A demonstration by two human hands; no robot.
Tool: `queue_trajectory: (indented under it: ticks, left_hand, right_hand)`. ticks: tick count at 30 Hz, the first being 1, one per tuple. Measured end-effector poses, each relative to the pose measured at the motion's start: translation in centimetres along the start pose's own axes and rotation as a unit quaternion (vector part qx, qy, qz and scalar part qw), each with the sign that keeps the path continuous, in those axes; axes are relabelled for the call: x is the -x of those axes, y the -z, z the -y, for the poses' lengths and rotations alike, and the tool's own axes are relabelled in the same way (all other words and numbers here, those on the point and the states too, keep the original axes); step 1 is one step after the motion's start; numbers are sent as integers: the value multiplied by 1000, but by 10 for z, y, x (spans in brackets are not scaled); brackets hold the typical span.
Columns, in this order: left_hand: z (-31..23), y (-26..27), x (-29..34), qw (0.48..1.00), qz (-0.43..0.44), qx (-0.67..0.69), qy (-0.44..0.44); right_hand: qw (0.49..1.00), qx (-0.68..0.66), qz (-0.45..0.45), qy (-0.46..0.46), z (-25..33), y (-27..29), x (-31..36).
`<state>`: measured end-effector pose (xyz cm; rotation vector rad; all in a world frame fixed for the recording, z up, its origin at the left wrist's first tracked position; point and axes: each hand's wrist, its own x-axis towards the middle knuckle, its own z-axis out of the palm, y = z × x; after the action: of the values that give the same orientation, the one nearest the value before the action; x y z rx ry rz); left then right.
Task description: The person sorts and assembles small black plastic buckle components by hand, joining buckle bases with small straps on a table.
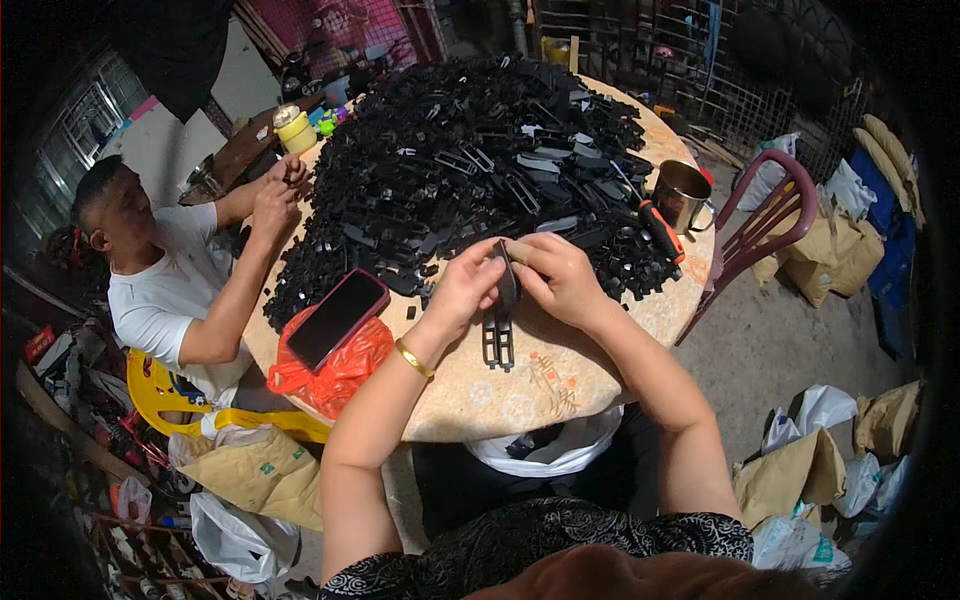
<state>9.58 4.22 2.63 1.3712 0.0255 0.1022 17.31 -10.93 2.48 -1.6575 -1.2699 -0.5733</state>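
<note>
Near the front of the round table, my left hand (465,285) and my right hand (560,270) meet around a long black plastic piece (509,282). The fingers of both hands are closed on it, and its top end is partly covered by them. Just below it shows a black slotted plastic frame (497,345); I cannot tell whether it is joined to the held piece or lies on the tabletop. Beyond my hands rises a large heap of black plastic parts (430,160). A gold bangle (414,358) circles my left wrist.
Left of my arm, a phone (338,318) lies on a red plastic bag (345,365). An orange-handled screwdriver (661,232) and a metal mug (682,195) are at the right. A co-worker (170,265) handles something small at the left. A white bag (550,455) hangs below the table edge.
</note>
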Motion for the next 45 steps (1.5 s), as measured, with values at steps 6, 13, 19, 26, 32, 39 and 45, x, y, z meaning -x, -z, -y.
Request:
queue_trajectory:
  ticks: [6,13,19,26,32,39,45]
  left_hand:
    - [0,1,-2,999,-6,33,-19]
    - [-15,0,4,993,-5,-117,23]
    - [-15,29,8,843,96,-528,-32]
    - [-17,20,15,846,148,-510,46]
    - [-21,16,14,899,139,-384,158]
    - [-42,41,18,855,36,-517,-9]
    - [-49,86,24,664,-85,-742,29]
  right_hand:
    - [998,-34,42,17,5,3,-4]
    - [978,-80,20,-190,19,5,-6]
    - [934,-1,304,-186,19,16,-2]
    - [929,-18,347,-124,19,8,4]
    - [939,-61,304,-148,4,13,1]
    - [914,-71,378,-131,-3,15,-1]
    - [964,42,255,-67,-3,-1,8]
